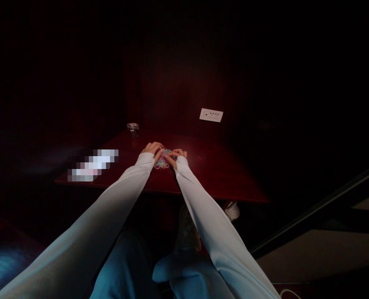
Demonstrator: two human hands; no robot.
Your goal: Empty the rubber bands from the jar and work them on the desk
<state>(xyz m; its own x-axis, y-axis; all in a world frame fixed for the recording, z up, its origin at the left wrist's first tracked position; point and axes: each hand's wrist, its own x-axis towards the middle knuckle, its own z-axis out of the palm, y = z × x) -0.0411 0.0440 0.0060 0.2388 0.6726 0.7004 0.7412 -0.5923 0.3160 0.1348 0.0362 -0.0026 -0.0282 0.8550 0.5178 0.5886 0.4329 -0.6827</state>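
On table [222, 178] | colourful bands [162, 163] | between left grip [152, 149], right grip [178, 154]

A hand could cross the tabletop [218, 176] right of the right hand [178, 154], but a lidded jar [132, 131] obstructs the back left and the wall [178, 99] the far side.

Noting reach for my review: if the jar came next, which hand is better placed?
Probably the left hand: it is nearer the jar at the back left, while the right hand would have to reach past it.
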